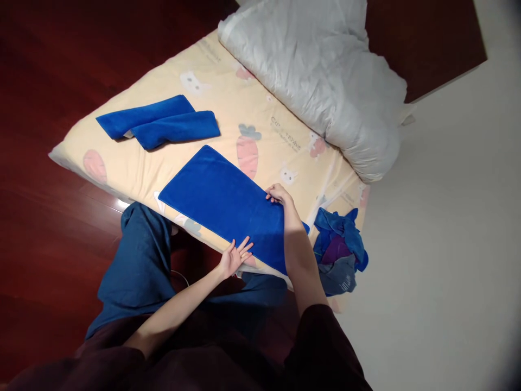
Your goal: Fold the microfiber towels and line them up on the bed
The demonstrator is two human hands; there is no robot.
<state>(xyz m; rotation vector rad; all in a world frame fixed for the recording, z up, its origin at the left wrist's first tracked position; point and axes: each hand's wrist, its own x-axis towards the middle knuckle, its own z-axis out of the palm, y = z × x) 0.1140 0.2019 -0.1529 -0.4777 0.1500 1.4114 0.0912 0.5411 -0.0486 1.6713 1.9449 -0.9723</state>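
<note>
A blue rectangular cloth (215, 190) lies flat on the patterned yellow bed sheet (154, 81). Over the cloth's near edge, my left hand (236, 258) is palm up with its fingers spread, holding nothing. My right hand (277, 194) rests at the far edge of the same cloth, its fingers curled in and closed; what they pinch, if anything, is too small to tell. The right forearm crosses above the right part of the cloth and hides some of it. Another blue cloth (163, 122), loosely folded, sits farther left on the bed.
A heap of blue, purple and grey cloths (340, 252) lies at the bed's right end. A bundled white quilt (317, 65) covers the far side. The wall (448, 217) stands at the right, and dark red floor (49, 228) shows at the left.
</note>
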